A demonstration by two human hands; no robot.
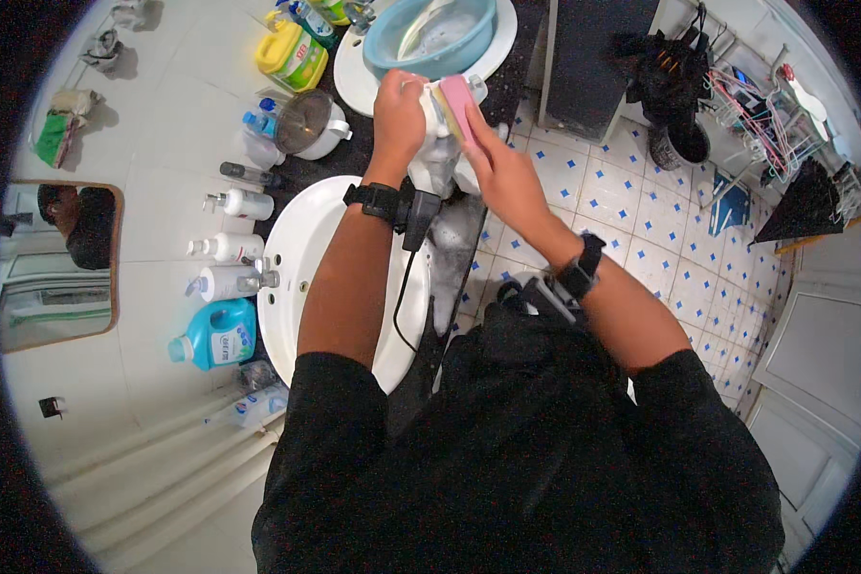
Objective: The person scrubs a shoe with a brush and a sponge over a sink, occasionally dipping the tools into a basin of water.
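Pinches pink-backed scrub brush in right hand; points it lengthwise away from body, bristle-side left, toward white sudsy article gripped in left hand's curled fingers.

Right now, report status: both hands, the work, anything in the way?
Left hand steadying white soapy item, kind unclear. Right hand gripping pink brush, bristles toward it. Suds on dark counter.

Near the black counter's right edge, a pink oblong brush is just before a round blue plastic basin.
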